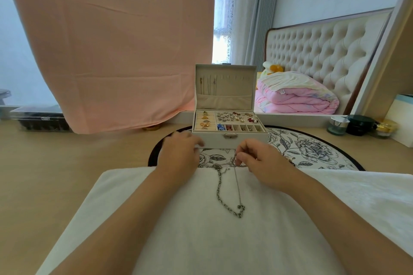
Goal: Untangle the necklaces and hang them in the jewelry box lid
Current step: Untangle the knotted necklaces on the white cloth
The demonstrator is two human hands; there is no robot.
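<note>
A white jewelry box (230, 140) stands open on a round floral mat. Its upright lid (225, 83) has a few thin necklaces hanging at its left side. Tangled silver necklace chains (228, 194) lie on a white towel (201, 241) in front of the box. My right hand (261, 161) pinches the chains at their top end near the towel's far edge. My left hand (181, 152) lies palm down just left of the chains, its fingers extended toward the box's front corner and holding nothing that I can see.
The floral mat (312, 147) lies on a wooden tabletop. Small jars (348, 126) stand at the right. A clear plastic case (40, 119) sits at the back left. A pink cloth (111, 40) hangs behind the box, beside a mirror.
</note>
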